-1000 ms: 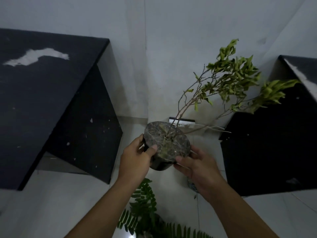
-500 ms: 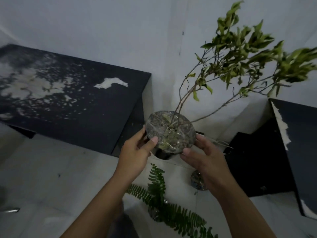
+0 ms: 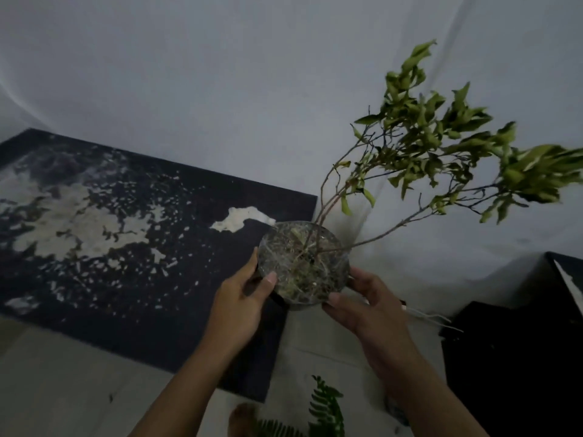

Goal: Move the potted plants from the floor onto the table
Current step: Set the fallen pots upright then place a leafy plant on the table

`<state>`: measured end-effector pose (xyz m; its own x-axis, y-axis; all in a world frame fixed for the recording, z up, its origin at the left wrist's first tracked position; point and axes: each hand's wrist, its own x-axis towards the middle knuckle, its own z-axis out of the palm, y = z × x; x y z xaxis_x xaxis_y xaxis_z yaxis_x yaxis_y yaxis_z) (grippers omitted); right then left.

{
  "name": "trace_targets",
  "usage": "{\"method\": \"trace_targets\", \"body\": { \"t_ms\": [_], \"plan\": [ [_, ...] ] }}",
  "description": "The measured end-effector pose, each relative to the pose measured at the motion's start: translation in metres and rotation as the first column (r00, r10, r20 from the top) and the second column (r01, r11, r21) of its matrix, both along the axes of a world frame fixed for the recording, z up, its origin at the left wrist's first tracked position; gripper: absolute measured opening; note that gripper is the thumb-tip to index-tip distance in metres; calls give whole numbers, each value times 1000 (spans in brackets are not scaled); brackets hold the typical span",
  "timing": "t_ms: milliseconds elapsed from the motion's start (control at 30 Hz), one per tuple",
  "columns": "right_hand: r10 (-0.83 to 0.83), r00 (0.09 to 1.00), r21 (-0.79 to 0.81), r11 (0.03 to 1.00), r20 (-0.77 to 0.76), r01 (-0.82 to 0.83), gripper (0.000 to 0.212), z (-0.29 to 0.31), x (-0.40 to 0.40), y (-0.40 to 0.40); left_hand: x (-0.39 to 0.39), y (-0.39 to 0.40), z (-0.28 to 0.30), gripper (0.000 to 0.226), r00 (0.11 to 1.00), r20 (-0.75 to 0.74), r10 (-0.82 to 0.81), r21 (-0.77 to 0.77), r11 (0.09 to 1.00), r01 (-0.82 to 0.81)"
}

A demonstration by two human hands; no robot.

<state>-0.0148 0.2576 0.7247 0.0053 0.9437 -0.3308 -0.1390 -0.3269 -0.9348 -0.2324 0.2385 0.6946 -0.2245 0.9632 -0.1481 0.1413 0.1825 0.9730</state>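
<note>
A pale wall (image 3: 220, 74) fills the upper half of the frame. Below it at left, a black bench (image 3: 132, 247) with worn whitish patches stretches from the left edge to centre. A second black surface (image 3: 517, 357) sits at the lower right. Pale floor (image 3: 63, 380) shows along the bottom. At centre, the potted plant (image 3: 304, 261) is held in the air over the bench's right-hand end, its thin stems leaning right and its green leaves (image 3: 448, 152) spreading toward the upper right. The left hand (image 3: 239, 298) grips the pot's left side, thumb on the soil rim, fingers curled underneath. The right hand (image 3: 366, 301) clasps the right side, thumb at the near rim. Both hands are closed around the pot, one on each side. Fern fronds (image 3: 325, 408) show at the bottom centre
</note>
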Motion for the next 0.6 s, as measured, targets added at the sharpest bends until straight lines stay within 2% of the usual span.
{"method": "trace_targets", "body": {
  "t_ms": [133, 233, 333, 433, 600],
  "plan": [
    [-78, 995, -14, 997, -68, 77, 36, -7, -52, 66, -49, 72, -12, 89, 999, 14, -49, -20, 999, 49],
    [-119, 988, -54, 992, -101, 114, 35, -22, -83, 115, -74, 129, -22, 62, 996, 37, -87, -27, 996, 88],
    [-163, 980, -106, 983, -111, 151, 38, -46, -100, 156, -88, 172, -33, 49, 990, 58, -127, -39, 991, 129],
    [-205, 974, -139, 972, -94, 191, 43, -68, -110, 191, -96, 209, -48, 46, 983, 74, -165, -71, 983, 171],
    [-216, 976, -145, 967, -39, 209, 39, -91, -119, 229, -99, 252, -71, 53, 958, 231, -167, -157, 966, 206]
  ]
}}
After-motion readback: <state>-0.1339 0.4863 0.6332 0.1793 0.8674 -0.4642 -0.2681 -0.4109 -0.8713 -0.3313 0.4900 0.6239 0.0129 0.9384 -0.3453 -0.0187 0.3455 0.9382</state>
